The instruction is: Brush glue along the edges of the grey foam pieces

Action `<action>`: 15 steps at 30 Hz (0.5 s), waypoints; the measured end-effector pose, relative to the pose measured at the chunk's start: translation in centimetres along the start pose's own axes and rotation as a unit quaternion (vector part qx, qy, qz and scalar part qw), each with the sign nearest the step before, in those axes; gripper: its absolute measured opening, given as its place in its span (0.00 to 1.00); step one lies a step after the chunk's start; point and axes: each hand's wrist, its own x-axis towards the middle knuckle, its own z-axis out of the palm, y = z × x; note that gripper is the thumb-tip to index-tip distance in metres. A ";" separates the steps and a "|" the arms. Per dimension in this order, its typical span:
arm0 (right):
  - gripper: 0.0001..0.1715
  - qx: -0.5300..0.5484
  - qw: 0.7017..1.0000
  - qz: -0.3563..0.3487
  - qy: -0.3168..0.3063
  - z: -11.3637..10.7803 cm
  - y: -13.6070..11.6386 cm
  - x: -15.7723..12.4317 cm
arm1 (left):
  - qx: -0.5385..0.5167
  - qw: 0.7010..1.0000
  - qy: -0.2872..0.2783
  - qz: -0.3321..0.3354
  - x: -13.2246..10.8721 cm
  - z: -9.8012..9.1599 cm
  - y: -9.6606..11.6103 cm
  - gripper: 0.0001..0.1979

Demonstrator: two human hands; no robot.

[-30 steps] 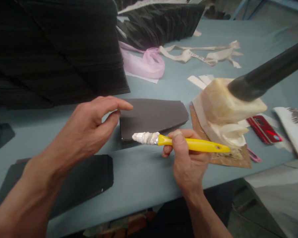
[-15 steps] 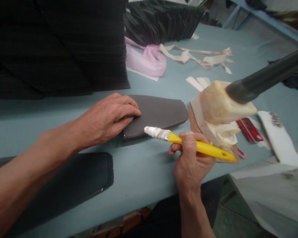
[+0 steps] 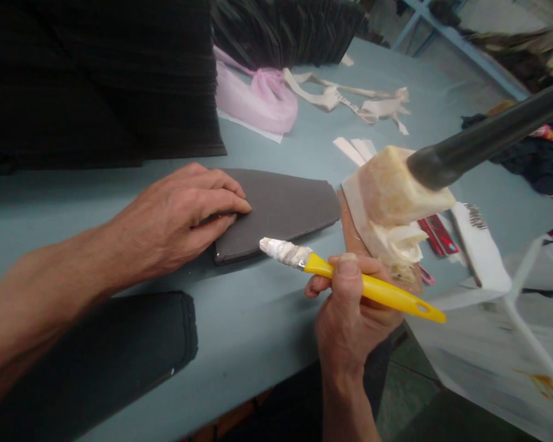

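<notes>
A stack of dark grey, tapered flat panels (image 3: 281, 202) lies on the table in the middle of the view. At its left end my left hand (image 3: 188, 212) is closed, with fingertips on the top panel and the thumb alongside. Held in my right hand (image 3: 350, 307) is a yellow-handled paintbrush (image 3: 382, 291), gripped between thumb and fingers. White paste coats its bristles, which hover above the stack's near edge. To the right, a pale yellowish block caked with paste (image 3: 391, 190) stands on a brown board, with a dark cylindrical bar above it.
Tall stacks of black panels (image 3: 96, 80) rise at the back left, with more black pieces (image 3: 295, 31) behind. Another dark panel pile (image 3: 120, 356) lies front left. Pink cloth (image 3: 262, 101), pale strips (image 3: 350, 101), a red packet (image 3: 437, 236) and a white brush (image 3: 482, 245) are around.
The view has shifted, so most things appear farther left. The brush's handle end has tipped lower while its bristles stay over the near edge. My left hand remains on the stack.
</notes>
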 end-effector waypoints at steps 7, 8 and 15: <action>0.14 -0.029 1.000 -0.001 0.003 0.5 -0.1 0.0 | 0.001 1.000 -0.011 -0.012 0.1 0.0 0.2 0.24; 0.14 -0.029 1.000 -0.001 0.003 0.6 -0.1 0.0 | 0.000 1.000 -0.011 -0.014 0.2 0.0 0.2 0.24; 0.15 -0.066 0.998 -0.021 -0.003 1.0 -0.6 -0.6 | -0.003 1.000 -0.014 -0.024 0.2 0.0 0.3 0.24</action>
